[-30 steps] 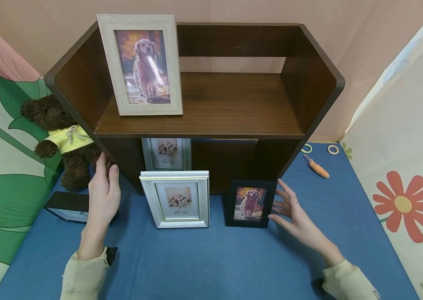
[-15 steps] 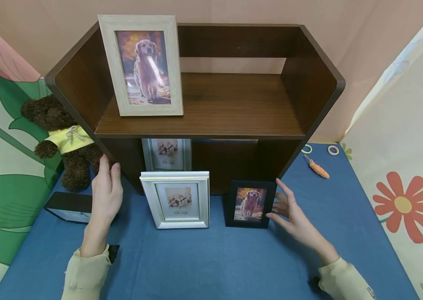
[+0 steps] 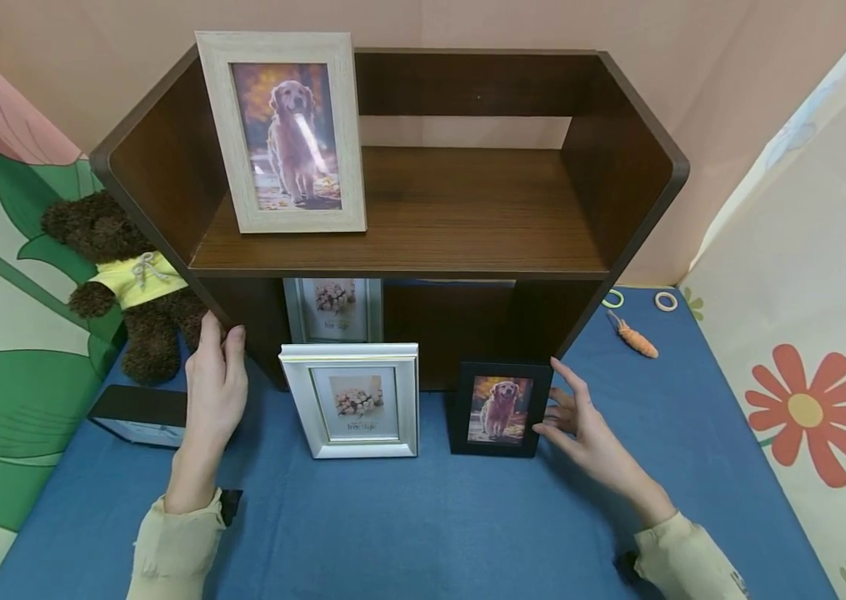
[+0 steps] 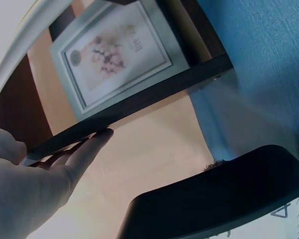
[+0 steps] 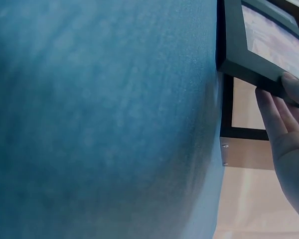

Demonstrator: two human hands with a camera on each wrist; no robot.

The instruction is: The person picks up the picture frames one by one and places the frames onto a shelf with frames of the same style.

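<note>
My right hand (image 3: 588, 429) pinches the right edge of a small black picture frame (image 3: 456, 417) with a dog photo, which stands on the table. In the right wrist view, the thumb (image 5: 296, 89) lies at its front and the fingers go behind. My left hand (image 3: 216, 383) touches the left side panel of a dark brown shelf unit (image 3: 430, 273), low down. The left wrist view has its straight fingers (image 4: 87, 152) along the panel's outer face. Between the hands stands a silver picture frame (image 3: 403, 429) with a flower print, leaning back.
A large whitish frame (image 3: 280, 221) stands on the upper shelf. Another flower-print frame (image 3: 373, 308) is in the lower compartment. At left are a brown teddy bear (image 3: 141, 283) and a dark box-like thing (image 3: 137, 404). Rings (image 3: 666, 301) and a toy carrot (image 3: 636, 339) lie at right.
My left hand has shifted slightly right and down beside the panel. The right hand has edged a little left at the black frame; the frames have stayed in place.
</note>
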